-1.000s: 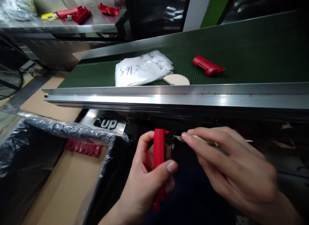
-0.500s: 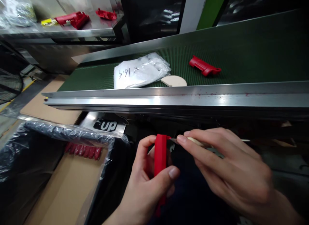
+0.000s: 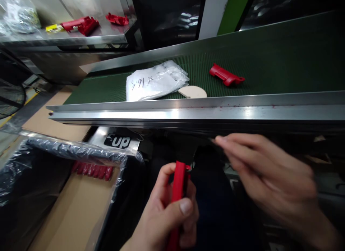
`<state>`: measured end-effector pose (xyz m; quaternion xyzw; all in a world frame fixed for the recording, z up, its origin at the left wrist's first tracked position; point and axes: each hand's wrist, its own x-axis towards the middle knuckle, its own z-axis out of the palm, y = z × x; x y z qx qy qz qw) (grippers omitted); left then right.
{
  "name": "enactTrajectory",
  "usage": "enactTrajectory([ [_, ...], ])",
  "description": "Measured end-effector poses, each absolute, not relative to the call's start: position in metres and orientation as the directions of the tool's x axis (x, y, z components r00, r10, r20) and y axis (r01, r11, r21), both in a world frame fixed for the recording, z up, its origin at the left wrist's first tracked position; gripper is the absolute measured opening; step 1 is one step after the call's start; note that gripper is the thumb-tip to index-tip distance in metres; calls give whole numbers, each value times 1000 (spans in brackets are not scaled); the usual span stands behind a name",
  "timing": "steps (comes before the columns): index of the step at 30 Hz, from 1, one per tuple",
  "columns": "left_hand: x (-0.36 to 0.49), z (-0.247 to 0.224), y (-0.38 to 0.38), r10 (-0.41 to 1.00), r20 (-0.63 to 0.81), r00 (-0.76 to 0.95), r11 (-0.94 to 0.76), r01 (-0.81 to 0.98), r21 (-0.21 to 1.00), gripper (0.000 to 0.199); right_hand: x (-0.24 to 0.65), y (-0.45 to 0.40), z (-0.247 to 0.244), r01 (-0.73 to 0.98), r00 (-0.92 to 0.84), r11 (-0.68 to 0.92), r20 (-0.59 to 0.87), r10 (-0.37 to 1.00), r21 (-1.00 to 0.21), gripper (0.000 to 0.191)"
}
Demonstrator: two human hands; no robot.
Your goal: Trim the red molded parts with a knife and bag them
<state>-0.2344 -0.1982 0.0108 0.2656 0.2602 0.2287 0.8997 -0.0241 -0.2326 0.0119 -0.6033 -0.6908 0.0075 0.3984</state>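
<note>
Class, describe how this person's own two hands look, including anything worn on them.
The left hand and right hand are both bare: no gloves, and no ring, watch or marking shows. The left thumb has a rounded nail. No sleeve is in view. Blur hides the right hand's finer details.

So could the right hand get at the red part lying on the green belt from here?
Probably yes: the right hand is on the near side of the metal rail, and nothing else shows between it and the red part. The thin tool it holds might hamper a grip, though.
</note>
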Motion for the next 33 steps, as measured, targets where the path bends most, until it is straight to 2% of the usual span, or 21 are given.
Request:
enactTrajectory([
  [3,-234,13,-196,550,-357,755,780,-313,541,32,-35,-238,14,767,-72,373,508,858,-522,45],
  [8,-232,17,-196,520,-369,770,819,-328,470,37,-48,-239,16,749,-128,446,553,823,-489,36],
  [25,-234,16,-197,490,-334,805,846,-347,405,35,-50,-240,17,777,-135,442,568,812,-448,34],
  [33,-233,15,-199,547,-319,774,812,-397,428,33,-53,-240,14,761,-142,452,561,816,-466,37],
])
